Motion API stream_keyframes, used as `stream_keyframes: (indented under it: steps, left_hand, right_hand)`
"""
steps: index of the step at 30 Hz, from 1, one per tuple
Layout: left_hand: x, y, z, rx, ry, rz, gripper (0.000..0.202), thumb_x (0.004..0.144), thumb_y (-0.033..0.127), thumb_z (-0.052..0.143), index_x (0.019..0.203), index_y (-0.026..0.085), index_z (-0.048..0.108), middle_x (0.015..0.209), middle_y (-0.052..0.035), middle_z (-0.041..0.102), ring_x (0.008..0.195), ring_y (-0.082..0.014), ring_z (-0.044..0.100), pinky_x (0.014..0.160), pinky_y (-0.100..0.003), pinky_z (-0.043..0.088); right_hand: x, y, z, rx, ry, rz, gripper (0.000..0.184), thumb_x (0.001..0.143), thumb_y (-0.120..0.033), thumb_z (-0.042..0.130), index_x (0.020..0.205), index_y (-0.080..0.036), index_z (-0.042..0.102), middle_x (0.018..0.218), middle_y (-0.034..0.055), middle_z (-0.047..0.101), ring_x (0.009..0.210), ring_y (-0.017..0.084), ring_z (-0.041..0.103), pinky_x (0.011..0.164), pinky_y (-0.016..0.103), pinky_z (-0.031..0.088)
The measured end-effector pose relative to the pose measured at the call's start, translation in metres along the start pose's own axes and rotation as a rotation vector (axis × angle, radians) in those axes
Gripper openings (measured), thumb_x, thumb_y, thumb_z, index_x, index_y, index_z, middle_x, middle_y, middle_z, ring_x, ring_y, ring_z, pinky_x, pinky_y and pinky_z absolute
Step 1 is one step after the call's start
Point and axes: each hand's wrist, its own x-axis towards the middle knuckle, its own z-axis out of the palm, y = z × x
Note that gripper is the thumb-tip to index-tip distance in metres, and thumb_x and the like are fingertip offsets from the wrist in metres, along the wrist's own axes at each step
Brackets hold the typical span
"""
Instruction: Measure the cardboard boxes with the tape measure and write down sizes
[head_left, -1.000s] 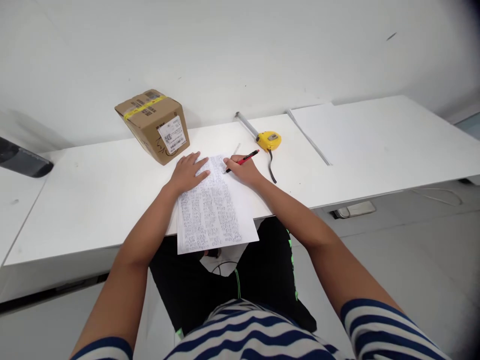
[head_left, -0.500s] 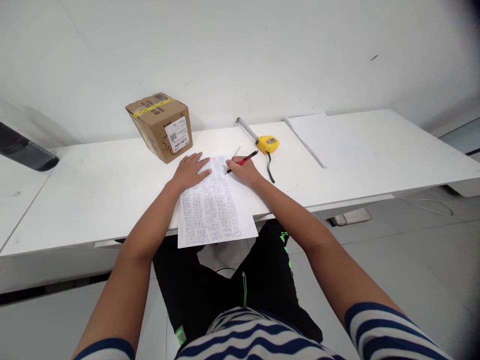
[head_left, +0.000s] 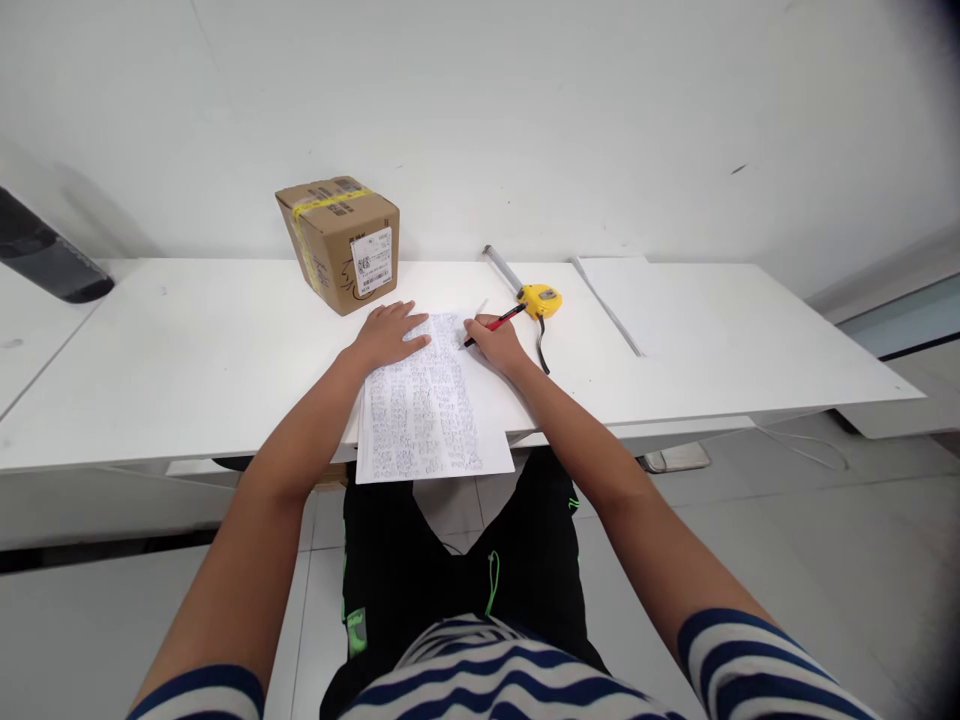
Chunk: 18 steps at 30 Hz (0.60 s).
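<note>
Sheets of paper covered with handwriting lie in front of me, their lower end sticking out past the table's front edge. My left hand rests flat with fingers spread on the upper left of the top sheet. A red and black pen is pinched in my right hand, its tip down at the right side of the written columns near the top. Just beyond the right hand lies a yellow tape measure with part of its blade out and a black strap.
A taped cardboard box with a label stands behind my left hand. Further right lies a stack of white paper. A dark cylindrical object is at the far left of the white table, which backs onto a wall.
The camera view has shifted and tilted slightly, so the box and tape measure appear further right. Both hands keep their places on the paper, the pen still in my right hand.
</note>
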Motion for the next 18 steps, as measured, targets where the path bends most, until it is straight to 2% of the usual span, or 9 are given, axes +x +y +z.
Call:
stream_keyframes:
  steps: [6,11,15,18]
  left_hand:
    - [0.001,-0.002,0.003,0.009,0.032,0.008,0.071,0.098,0.069,0.031,0.158,0.032,0.040,0.173,-0.0001,0.023,0.159,-0.0276,0.020,0.129,-0.048,0.014]
    - [0.002,-0.001,0.009,0.036,0.104,0.013,0.068,0.097,0.066,0.036,0.155,0.032,0.047,0.170,-0.0014,0.030,0.157,-0.0281,0.026,0.128,-0.047,0.018]
    - [0.002,0.000,0.011,0.060,0.112,0.014,0.067,0.097,0.066,0.035,0.154,0.033,0.047,0.169,0.0001,0.032,0.156,-0.0262,0.029,0.127,-0.046,0.021]
    - [0.001,0.004,0.010,0.085,0.119,-0.003,0.067,0.097,0.065,0.035,0.154,0.032,0.048,0.169,-0.0009,0.033,0.156,-0.0259,0.030,0.127,-0.045,0.021]
  right_hand:
    - [-0.003,-0.002,0.002,0.004,0.093,-0.011,0.034,0.080,-0.036,0.057,0.052,-0.023,0.043,0.054,-0.0035,0.048,0.057,0.012,0.040,0.063,0.030,0.039]
    - [-0.005,-0.002,0.002,-0.027,0.062,-0.031,0.033,0.078,-0.035,0.057,0.051,-0.023,0.041,0.053,-0.0036,0.046,0.058,0.012,0.040,0.062,0.030,0.039]
    - [-0.003,0.001,0.000,-0.009,0.006,-0.008,0.029,0.075,-0.037,0.057,0.052,-0.023,0.047,0.052,-0.0037,0.046,0.058,0.012,0.039,0.059,0.029,0.036]
    - [-0.002,0.002,-0.001,0.000,0.015,-0.021,0.028,0.073,-0.037,0.057,0.052,-0.022,0.049,0.051,-0.0041,0.045,0.058,0.012,0.038,0.059,0.029,0.036]
